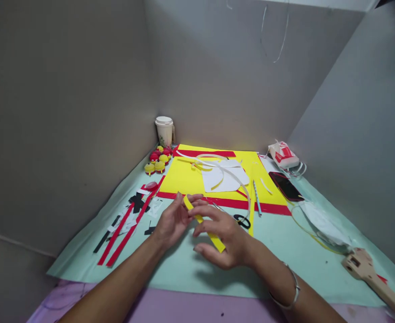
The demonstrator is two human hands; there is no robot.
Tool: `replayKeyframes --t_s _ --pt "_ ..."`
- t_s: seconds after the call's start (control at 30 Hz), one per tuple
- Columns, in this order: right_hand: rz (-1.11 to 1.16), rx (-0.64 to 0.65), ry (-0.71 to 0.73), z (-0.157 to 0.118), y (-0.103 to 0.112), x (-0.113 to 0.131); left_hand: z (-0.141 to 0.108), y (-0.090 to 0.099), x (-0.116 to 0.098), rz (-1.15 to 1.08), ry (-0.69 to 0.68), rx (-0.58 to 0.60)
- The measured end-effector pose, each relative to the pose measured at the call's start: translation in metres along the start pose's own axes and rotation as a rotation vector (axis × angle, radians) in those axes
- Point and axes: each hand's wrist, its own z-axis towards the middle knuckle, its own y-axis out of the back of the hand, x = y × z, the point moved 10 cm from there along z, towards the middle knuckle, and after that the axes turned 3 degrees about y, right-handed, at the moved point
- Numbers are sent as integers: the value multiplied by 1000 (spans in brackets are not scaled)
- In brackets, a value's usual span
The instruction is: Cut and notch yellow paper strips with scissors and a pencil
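Note:
A short yellow paper strip [216, 242] slants between my two hands above the table. My left hand [173, 220] is turned palm up and holds its upper end near the thumb and fingers. My right hand [226, 233] has its fingers apart and bent; the index and middle fingers cross over the strip, and the thumb stands off it. Just beyond the right hand lie black-handled scissors [242, 221], partly covered, and a longer yellow strip [252, 211].
Yellow sheets [180, 177] with white paper [210, 181] and a pencil [257, 197] lie ahead. Red strips [125, 240] and black scraps are at left, round red-and-yellow pieces [159, 167] and a cup [164, 132] behind. A phone [286, 186] and glue gun [362, 264] lie right.

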Motion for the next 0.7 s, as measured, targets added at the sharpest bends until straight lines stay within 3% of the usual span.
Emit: replayKeyframes --t_s 0.13,0.33,0.57,0.7 --pt "2 189 -77 -2 -29 -3 0 9 -18 21 -46 -63" --pt "12 409 -263 -14 -44 -19 0 27 -36 232 -125 -232" --pt "-51 392 -400 -21 -40 -44 0 27 -9 329 28 -217" --pt "67 379 -466 -19 -16 -46 2 29 -2 305 65 -223"
